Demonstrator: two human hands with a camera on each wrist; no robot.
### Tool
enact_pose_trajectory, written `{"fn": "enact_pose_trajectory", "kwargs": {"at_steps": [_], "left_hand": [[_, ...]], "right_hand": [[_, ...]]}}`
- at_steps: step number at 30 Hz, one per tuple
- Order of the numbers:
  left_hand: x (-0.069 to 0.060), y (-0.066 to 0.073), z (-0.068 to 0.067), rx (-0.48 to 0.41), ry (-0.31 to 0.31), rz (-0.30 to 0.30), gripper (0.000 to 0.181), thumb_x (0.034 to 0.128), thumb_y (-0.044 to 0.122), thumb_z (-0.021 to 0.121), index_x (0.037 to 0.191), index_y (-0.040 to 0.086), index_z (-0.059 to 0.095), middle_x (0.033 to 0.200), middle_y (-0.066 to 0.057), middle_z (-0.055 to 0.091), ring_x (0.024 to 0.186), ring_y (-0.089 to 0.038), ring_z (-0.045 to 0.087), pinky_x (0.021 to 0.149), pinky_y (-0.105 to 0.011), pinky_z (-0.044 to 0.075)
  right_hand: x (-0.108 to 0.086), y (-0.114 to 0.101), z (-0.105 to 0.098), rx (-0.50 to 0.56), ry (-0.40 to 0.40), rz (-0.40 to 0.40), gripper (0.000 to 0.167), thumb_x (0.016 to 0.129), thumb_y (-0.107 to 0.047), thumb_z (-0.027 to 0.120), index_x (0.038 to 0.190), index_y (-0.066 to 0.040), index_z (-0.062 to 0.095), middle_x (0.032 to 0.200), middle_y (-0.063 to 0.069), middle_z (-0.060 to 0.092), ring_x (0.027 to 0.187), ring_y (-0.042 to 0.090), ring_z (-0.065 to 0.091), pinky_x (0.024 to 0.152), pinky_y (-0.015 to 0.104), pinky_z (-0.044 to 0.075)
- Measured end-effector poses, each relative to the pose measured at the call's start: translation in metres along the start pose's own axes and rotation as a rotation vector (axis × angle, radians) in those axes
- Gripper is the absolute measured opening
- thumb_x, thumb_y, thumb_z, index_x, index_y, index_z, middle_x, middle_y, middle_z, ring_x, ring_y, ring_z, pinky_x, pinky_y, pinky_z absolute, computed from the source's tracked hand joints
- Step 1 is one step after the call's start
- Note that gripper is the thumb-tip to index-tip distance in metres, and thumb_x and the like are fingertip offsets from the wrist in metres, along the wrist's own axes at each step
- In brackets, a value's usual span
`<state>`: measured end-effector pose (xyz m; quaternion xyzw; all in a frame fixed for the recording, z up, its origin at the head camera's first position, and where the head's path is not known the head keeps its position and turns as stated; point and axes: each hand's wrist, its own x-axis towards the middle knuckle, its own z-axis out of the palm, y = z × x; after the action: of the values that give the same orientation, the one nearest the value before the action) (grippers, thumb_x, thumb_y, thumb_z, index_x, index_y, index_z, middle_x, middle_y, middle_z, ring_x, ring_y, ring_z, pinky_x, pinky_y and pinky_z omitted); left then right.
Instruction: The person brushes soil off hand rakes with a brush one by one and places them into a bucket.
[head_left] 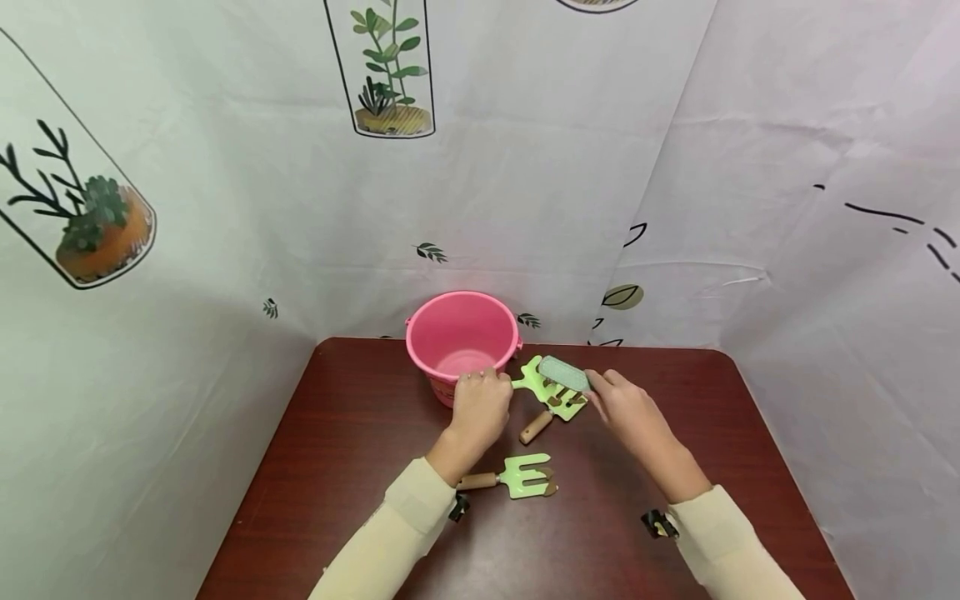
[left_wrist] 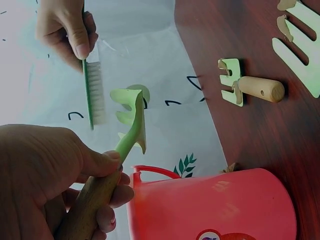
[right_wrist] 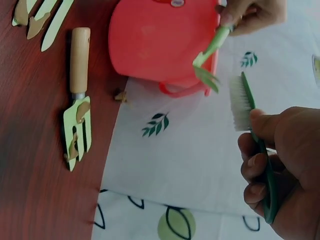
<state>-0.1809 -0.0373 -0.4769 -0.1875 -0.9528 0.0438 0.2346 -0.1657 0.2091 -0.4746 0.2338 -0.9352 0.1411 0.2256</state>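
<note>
My left hand (head_left: 480,408) grips the wooden handle of a small garden rake (left_wrist: 132,120) whose light-green head has bent prongs. In the head view it is in front of the bucket, with the rake head pointing right. My right hand (head_left: 626,408) holds a green scrub brush (right_wrist: 254,112) by its handle. White bristles show in both wrist views; there, a gap separates them from the rake. A pink bucket (head_left: 435,371) stands just beyond my left hand. Under the brush, a light-green hand fork (head_left: 536,427) with brown smears lies on the table.
A second light-green fork (head_left: 480,481), brown on its tines, lies nearer the front beside my left wrist. The dark red-brown table (head_left: 352,467) meets plant-printed white cloth (head_left: 525,192) at the back and sides. A small brown lump (right_wrist: 121,96) sits near the table's back edge.
</note>
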Motion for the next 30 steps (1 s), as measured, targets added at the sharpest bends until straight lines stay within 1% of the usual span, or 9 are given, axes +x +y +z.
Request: {"fn": "enact_pose_trajectory", "kwargs": {"at_steps": [5,11,17,22,24,26,27,28,30], "left_hand": [[0.002,0.002,0.001,0.005,0.02,-0.001,0.008,0.0801,0.015,0.077,0.078,0.01,0.071,0.072,-0.005,0.067,0.064,-0.023,0.066,0.058,-0.039,0.052],[0.002,0.002,0.001,0.006,0.011,-0.004,0.008,0.0794,0.015,0.078,0.078,0.01,0.072,0.072,-0.005,0.067,0.064,-0.023,0.066,0.059,-0.038,0.052],[0.002,0.001,0.001,0.005,-0.012,-0.012,0.011,0.0777,0.017,0.08,0.08,0.01,0.073,0.073,-0.005,0.068,0.065,-0.024,0.066,0.059,-0.038,0.052],[0.0,0.0,0.002,-0.01,-0.028,-0.017,0.014,0.0769,0.019,0.082,0.082,0.01,0.073,0.075,-0.006,0.068,0.066,-0.025,0.067,0.06,-0.04,0.053],[-0.001,0.0,0.002,-0.012,-0.037,-0.02,0.015,0.0763,0.02,0.082,0.084,0.01,0.073,0.077,-0.006,0.069,0.067,-0.026,0.067,0.061,-0.04,0.053],[-0.002,0.0,0.002,-0.011,-0.044,-0.021,0.016,0.076,0.021,0.082,0.084,0.01,0.073,0.078,-0.006,0.069,0.067,-0.026,0.067,0.06,-0.04,0.053],[-0.003,0.0,0.003,-0.012,-0.043,-0.021,0.017,0.0754,0.021,0.082,0.084,0.01,0.072,0.078,-0.006,0.069,0.067,-0.026,0.067,0.059,-0.04,0.053],[-0.003,0.0,0.003,-0.013,-0.046,-0.021,0.017,0.0755,0.02,0.081,0.085,0.01,0.072,0.078,-0.007,0.069,0.067,-0.027,0.067,0.058,-0.04,0.052],[-0.004,0.0,0.005,-0.02,-0.052,-0.02,0.016,0.0762,0.02,0.079,0.086,0.01,0.071,0.079,-0.007,0.069,0.066,-0.027,0.067,0.057,-0.041,0.052]], "right_hand": [[0.001,-0.011,0.003,-0.085,0.034,-0.096,0.037,0.087,-0.009,0.081,0.119,0.005,0.069,0.082,0.012,0.059,0.056,0.02,0.053,0.052,0.035,0.05],[-0.004,-0.014,0.008,-0.192,0.028,-0.144,0.039,0.084,-0.011,0.085,0.118,0.004,0.071,0.083,0.013,0.062,0.055,0.022,0.051,0.052,0.035,0.05],[-0.008,-0.009,0.011,-0.219,0.061,-0.198,0.039,0.083,-0.011,0.086,0.116,0.004,0.071,0.083,0.014,0.063,0.056,0.025,0.053,0.051,0.037,0.051],[-0.011,-0.007,0.008,-0.218,0.046,-0.201,0.04,0.084,-0.013,0.084,0.117,0.004,0.07,0.083,0.013,0.062,0.055,0.024,0.052,0.052,0.037,0.051],[-0.012,-0.005,0.006,-0.213,0.042,-0.198,0.038,0.087,-0.015,0.081,0.118,0.004,0.07,0.083,0.013,0.061,0.054,0.023,0.049,0.051,0.036,0.05],[-0.013,-0.004,0.003,-0.209,0.044,-0.197,0.031,0.101,-0.022,0.067,0.119,0.004,0.069,0.082,0.013,0.06,0.052,0.022,0.045,0.051,0.035,0.048],[-0.013,-0.003,0.002,-0.206,0.049,-0.196,0.035,0.106,-0.026,0.058,0.119,0.004,0.068,0.082,0.013,0.059,0.052,0.022,0.044,0.05,0.035,0.048],[-0.014,-0.003,0.001,-0.2,0.055,-0.195,0.041,0.109,-0.03,0.049,0.119,0.005,0.068,0.081,0.013,0.058,0.052,0.022,0.042,0.049,0.035,0.047],[-0.014,-0.001,-0.001,-0.19,0.069,-0.19,0.045,0.109,-0.033,0.045,0.119,0.005,0.068,0.08,0.013,0.057,0.051,0.023,0.04,0.049,0.036,0.046]]}}
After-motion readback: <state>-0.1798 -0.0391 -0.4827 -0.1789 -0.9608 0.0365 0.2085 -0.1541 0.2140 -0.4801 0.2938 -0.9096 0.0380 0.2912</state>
